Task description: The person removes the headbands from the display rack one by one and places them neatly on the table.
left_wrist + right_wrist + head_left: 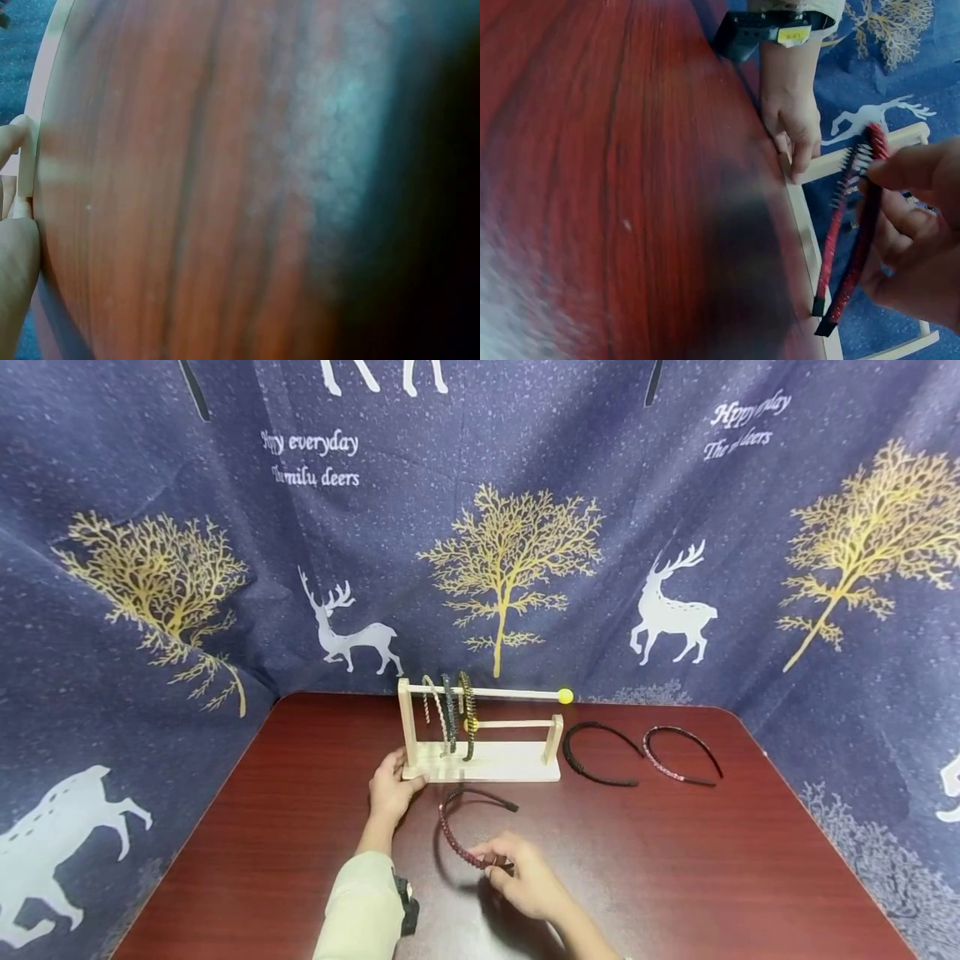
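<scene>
My left hand (pixel 392 793) grips the left end of a wooden headband rack (pixel 517 767), thumb on the front of its base. In the left wrist view, fingers and thumb hold the pale wooden edge (pixel 28 169). My right hand (pixel 525 878) pinches a dark red headband (pixel 452 837) near one end, in front of the rack; its curve points left. The right wrist view shows this red beaded headband (pixel 861 259) between thumb and fingers. On the rack's upper bar hang a white headband (pixel 441 714), a dark blue one (pixel 450 718) and a gold-brown one (pixel 469 722).
Right of the rack, a black headband (pixel 573 760) and a pink one (pixel 663 768) lie on the red-brown table (pixel 675 860). Yellow balls cap the bars, one at the upper bar's right end (pixel 566 696). A patterned blue cloth (pixel 570 460) hangs behind and around the table.
</scene>
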The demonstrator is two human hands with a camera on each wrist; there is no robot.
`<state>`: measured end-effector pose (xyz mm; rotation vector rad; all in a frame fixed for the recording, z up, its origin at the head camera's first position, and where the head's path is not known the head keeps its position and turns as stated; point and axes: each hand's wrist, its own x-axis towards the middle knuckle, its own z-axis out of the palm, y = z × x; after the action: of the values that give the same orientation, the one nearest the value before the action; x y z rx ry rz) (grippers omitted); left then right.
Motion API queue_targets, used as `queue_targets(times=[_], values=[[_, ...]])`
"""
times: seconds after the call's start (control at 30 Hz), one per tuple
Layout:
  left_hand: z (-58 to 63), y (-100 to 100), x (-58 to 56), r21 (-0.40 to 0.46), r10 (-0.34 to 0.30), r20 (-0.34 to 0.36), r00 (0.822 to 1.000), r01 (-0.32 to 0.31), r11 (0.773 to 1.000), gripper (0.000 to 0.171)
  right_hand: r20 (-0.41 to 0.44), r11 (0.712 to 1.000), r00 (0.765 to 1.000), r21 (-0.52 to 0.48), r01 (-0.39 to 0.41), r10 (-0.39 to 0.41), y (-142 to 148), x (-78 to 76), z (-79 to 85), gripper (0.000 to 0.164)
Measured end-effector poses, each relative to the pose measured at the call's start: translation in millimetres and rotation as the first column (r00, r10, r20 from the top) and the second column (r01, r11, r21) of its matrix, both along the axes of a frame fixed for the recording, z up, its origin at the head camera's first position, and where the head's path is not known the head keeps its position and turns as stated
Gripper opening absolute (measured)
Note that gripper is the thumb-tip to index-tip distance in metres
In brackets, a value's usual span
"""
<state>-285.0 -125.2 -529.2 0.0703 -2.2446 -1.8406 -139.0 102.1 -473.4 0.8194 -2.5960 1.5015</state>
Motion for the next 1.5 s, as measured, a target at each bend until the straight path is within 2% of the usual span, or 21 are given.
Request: queue_targets(times=[0.17,0.4,0.67,0.87,1.13,1.23,1.43,1.5], values=[[0.7,0,1.2,0.008,0.008,0.006,1.0,-0.008,1.0,0.064,0.066,0.989,0.989,0.054,-0.136,0.133,0,-6.9,-4.4,0.029],[0.1,-1,0.9,0.03,-0.003,0.012,1.0,0.003,1.0,0.065,0.201,0.981,0.961,0.014,-0.194,0.188,-7,-13.8,-10.5,0.029],[0.0,0,0.0,0.049,-0.003,0.002,1.0,0.003,0.999,0.064,0.179,0.978,0.964,0.034,-0.208,0.199,-15,-18.6,-20.4,0.028],[-1.1,0,-1.6,0.06,-0.003,-0.008,1.0,0.004,0.998,0.063,0.222,0.983,0.96,0.025,-0.179,0.169,-18,-19.4,-27.5,0.025],[-3.2,0,-1.7,0.067,-0.004,0.002,1.0,0.004,0.998,0.064,0.246,0.988,0.958,0.009,-0.157,0.15,-19,-20.6,-28.0,0.028],[-4.3,1,-1.4,0.066,-0.006,0.008,1.0,0.005,0.998,0.064,0.242,0.989,0.959,-0.024,-0.149,0.15,-16,-19.6,-20.5,0.026],[-3.6,0,-2.1,0.061,0.004,0.003,1.0,-0.004,0.998,0.064,0.193,0.989,0.974,-0.105,-0.1,0.119,-7,-18.7,17.1,0.021],[-3.5,0,-2.4,0.052,0.006,-0.001,1.0,-0.006,0.999,0.064,0.185,0.988,0.977,-0.13,-0.082,0.106,-2,-24.2,18.0,0.022]])
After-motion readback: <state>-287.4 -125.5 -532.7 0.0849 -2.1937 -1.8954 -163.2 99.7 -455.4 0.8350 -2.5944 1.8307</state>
